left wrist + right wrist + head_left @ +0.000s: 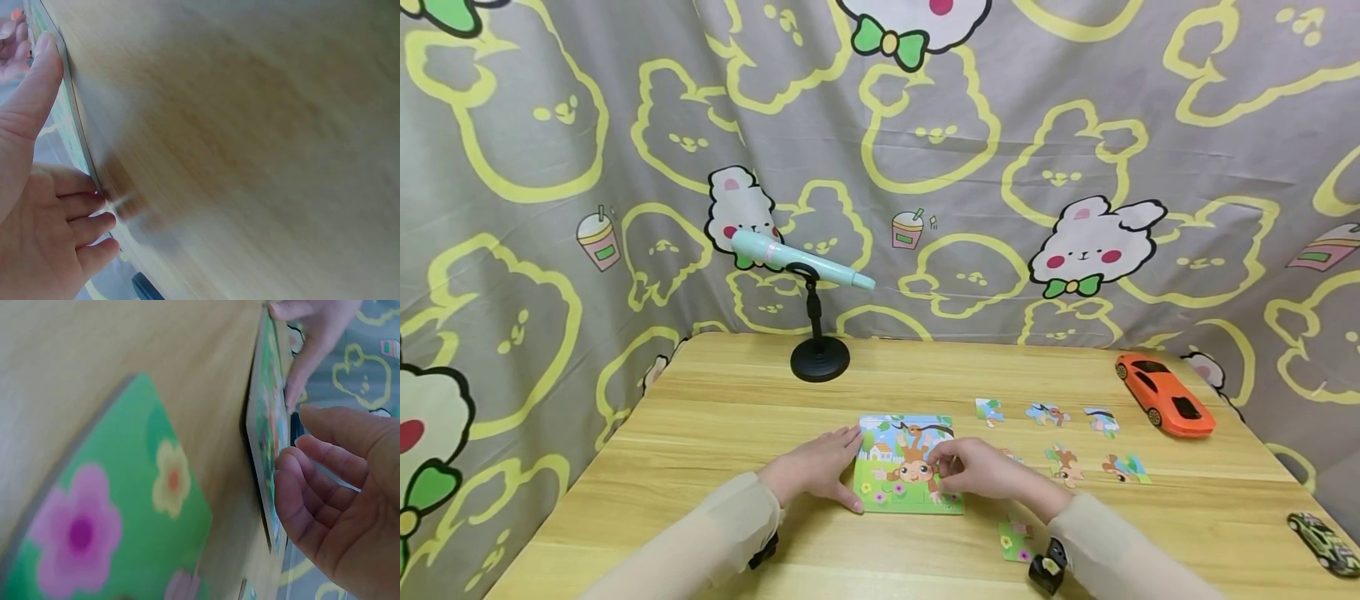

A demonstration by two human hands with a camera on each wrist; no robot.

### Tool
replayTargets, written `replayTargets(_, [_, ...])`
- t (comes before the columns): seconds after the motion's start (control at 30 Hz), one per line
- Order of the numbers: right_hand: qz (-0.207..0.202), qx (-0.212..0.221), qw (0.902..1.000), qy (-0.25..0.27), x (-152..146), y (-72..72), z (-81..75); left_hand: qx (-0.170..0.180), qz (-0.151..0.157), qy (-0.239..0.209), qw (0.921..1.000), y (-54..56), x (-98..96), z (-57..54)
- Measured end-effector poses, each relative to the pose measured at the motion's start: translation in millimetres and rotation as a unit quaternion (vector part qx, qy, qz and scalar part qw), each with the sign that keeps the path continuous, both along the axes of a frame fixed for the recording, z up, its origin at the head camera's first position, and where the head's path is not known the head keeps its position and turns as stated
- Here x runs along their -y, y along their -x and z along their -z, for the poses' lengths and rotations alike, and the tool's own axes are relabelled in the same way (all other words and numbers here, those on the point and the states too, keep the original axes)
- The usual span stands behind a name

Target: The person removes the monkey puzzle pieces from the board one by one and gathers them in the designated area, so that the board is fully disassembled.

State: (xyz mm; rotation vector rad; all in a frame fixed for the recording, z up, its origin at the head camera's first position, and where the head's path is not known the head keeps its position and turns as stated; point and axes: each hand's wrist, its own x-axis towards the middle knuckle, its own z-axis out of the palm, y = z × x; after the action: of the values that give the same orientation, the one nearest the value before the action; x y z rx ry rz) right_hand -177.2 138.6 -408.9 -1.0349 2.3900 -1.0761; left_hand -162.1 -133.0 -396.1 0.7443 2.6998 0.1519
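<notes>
A square jigsaw board with a cartoon monkey, a house and flowers lies on the wooden table. At its left side, my left hand touches the edge with fingers extended, thumb at the near left corner. My right hand is over the board's right side, fingers bent, fingertips at the surface; the right wrist view shows nothing between thumb and fingers. Close to the right wrist lies a green flowered puzzle piece. Further pieces lie right of the board, among them a monkey-face piece and a brown piece.
Behind the board, a pale blue toy microphone sits on a black stand. An orange toy car is at the far right, a camouflage toy car at the near right. A patterned curtain hangs behind the table.
</notes>
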Motion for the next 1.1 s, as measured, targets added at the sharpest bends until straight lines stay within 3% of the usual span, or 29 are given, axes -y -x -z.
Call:
replayTargets(0.27, [-0.004, -0.017, 0.9996, -0.023, 15, 1.9, 5.8, 0.0, -0.002, -0.003, 1.0, 0.2, -0.5, 0.9])
replayTargets(0.5, [-0.013, -0.064, 0.9959, -0.063, 21, -1.2, 5.5, 0.001, -0.003, -0.003, 1.0, -0.5, -0.4, 0.0])
replayTargets(0.73, [-0.015, -0.088, 0.9932, -0.075, 22, -5.1, 4.3, -0.003, 0.0, -0.007, 1.0, -0.7, -0.3, 0.5])
replayTargets(0.9, [-0.031, -0.133, 0.9877, -0.077, 23, -7.7, 4.0, -0.008, 0.002, -0.013, 0.9999, -1.1, 0.0, 0.4])
replayTargets(1.1, [-0.014, -0.13, 0.9873, -0.09, 24, -7.8, 5.2, -0.008, 0.0, -0.014, 0.9999, -1.6, -0.1, 0.1])
